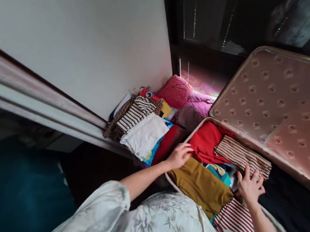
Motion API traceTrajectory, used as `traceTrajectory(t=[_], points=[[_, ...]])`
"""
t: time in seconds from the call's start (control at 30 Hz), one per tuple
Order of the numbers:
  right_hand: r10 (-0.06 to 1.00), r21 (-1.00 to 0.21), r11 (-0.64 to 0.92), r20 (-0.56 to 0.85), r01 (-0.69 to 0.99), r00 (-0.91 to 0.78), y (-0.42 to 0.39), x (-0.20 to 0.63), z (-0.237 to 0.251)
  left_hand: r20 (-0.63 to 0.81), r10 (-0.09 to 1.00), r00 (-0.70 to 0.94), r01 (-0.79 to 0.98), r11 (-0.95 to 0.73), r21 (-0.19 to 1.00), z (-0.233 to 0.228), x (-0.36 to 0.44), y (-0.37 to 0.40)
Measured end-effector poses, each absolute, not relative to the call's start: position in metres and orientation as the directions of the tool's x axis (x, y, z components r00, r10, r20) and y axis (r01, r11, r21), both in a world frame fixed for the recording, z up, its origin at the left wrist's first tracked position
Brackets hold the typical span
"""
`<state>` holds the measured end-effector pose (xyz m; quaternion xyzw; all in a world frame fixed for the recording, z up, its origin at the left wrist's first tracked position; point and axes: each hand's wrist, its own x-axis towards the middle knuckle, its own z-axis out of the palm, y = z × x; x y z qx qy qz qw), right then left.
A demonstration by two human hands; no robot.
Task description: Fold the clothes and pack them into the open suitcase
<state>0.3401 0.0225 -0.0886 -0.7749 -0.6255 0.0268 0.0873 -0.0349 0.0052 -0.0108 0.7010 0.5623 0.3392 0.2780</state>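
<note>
My right hand [250, 186] has its fingers spread, with the fingertips at the edge of a folded beige cloth with dark stripes [241, 153] inside the open suitcase [260, 139]. My left hand [179, 157] is over the suitcase's left rim, fingers loosely bent and apart, nothing seen in them. It is nearest to a folded red cloth [206, 141] and a mustard-coloured garment [203, 184]. Between the hands lies a small turquoise item [225, 178], partly covered. A red-and-white striped garment [239, 225] and dark navy cloth [294, 204] fill the right part, partly behind my right forearm.
The suitcase lid [288, 106], with patterned pink lining, stands raised at the back right. Left of the suitcase is a pile of folded clothes, topped by a white cloth [145, 135]. Behind it lies a pink cushion [175, 91]. A white panel [77, 29] rises at the left.
</note>
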Motion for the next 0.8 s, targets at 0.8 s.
traceTrajectory(t=[0.8], points=[[0.986, -0.735, 0.132, 0.030, 0.665, -0.162, -0.044, 0.154, -0.028, -0.420, 0.858, -0.296, 0.222, 0.490, 0.843, -0.068, -0.135, 0.000]])
